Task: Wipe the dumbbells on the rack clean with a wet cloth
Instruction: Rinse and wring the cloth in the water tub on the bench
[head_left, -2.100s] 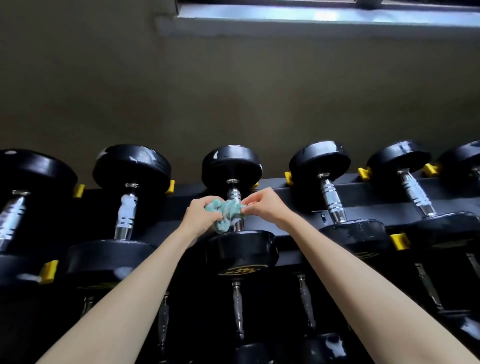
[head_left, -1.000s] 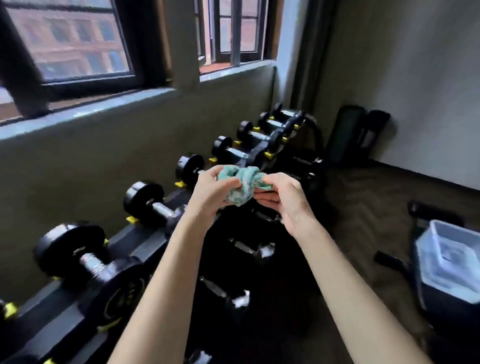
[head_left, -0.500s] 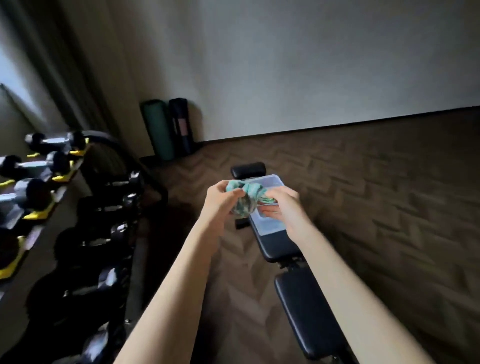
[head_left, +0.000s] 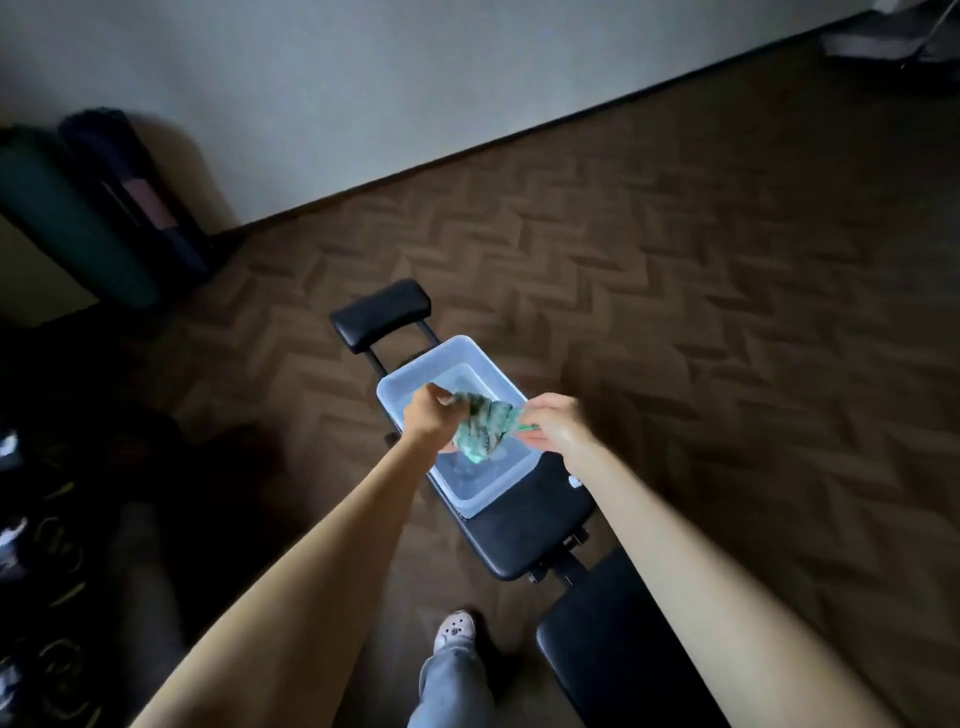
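A crumpled green cloth hangs between my two hands, just above a clear plastic tub that stands on a black bench. My left hand grips the cloth's left end with curled fingers. My right hand pinches its right end. The dumbbells on the rack show only as dark shapes at the far left edge, well away from both hands.
The black padded bench runs from the middle toward the lower right, with a small headrest pad beyond the tub. Rolled mats lean against the wall at upper left. My foot stands on the brown herringbone floor.
I have turned from the rack to the bench. Both hands carried the cloth from the dumbbell handle to just above the tub, and the cloth now hangs more stretched between them.
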